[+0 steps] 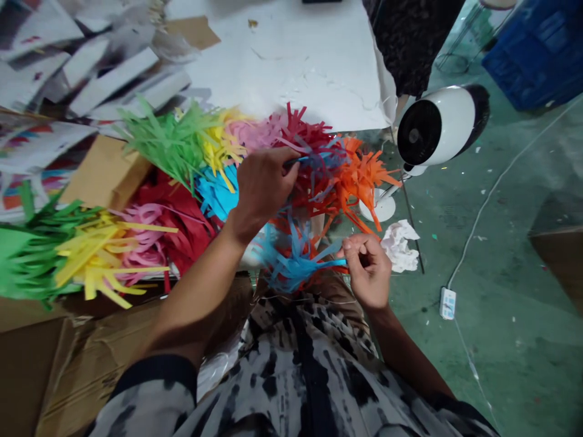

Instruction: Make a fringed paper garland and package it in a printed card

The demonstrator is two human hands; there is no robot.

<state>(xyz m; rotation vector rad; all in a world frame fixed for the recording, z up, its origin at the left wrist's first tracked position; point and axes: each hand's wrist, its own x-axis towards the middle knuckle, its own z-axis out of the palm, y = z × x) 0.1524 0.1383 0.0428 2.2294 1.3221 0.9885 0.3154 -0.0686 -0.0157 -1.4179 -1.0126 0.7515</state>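
My left hand [262, 188] grips a thin dark stick [291, 162] wound with blue paper strips, in front of a mass of fringed paper. My right hand [367, 267] pinches the end of a blue fringed paper strip [296, 267] below the stick. Orange fringed paper [359, 182] and red fringed paper [305, 130] spread behind both hands. To the left lie more bunches of green fringed paper [168, 142], yellow fringed paper [91, 255] and pink fringed paper [141, 237]. Where the stick ends inside the paper is hidden.
A white and black fan [437, 124] stands at the right, beside crumpled white paper [399, 246]. Cardboard [40, 376] lies at lower left. Printed sheets [104, 79] and a white sheet [282, 54] lie ahead. A power strip [447, 302] and its cable rest on the green floor [514, 364].
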